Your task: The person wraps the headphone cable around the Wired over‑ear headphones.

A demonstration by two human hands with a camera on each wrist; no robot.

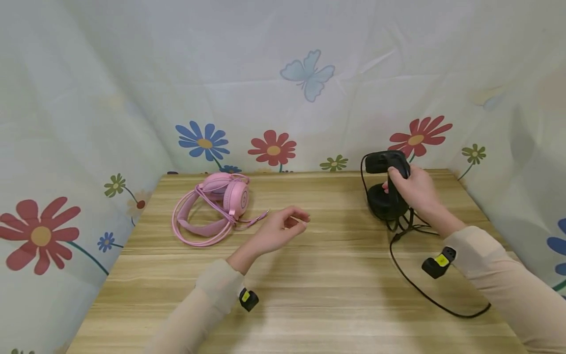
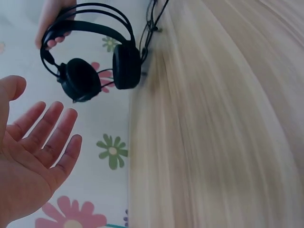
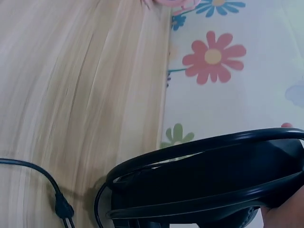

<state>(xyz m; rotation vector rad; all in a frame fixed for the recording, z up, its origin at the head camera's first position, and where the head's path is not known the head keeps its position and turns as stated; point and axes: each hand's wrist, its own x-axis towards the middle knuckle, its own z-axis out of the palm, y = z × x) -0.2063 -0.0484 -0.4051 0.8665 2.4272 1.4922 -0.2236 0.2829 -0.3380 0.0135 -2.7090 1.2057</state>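
My right hand (image 1: 417,191) grips the headband of a pair of black headphones (image 1: 387,204) at the right rear of the table. In the left wrist view, the black headphones (image 2: 127,67) hang with both ear cups showing. The right wrist view shows their band (image 3: 204,183) close up, with only part of the hand (image 3: 287,211) visible. My left hand (image 1: 279,230) hovers over the middle of the table with relaxed fingers and holds nothing. Just left of it lie pink headphones (image 1: 239,197), their cable coiled around them.
The black cable (image 1: 413,286) trails from the headphones toward the right front of the wood-grain table (image 1: 309,305). A flower-printed curtain (image 1: 247,88) rises behind the table and along both sides. Each wrist carries a small black camera (image 1: 249,300).
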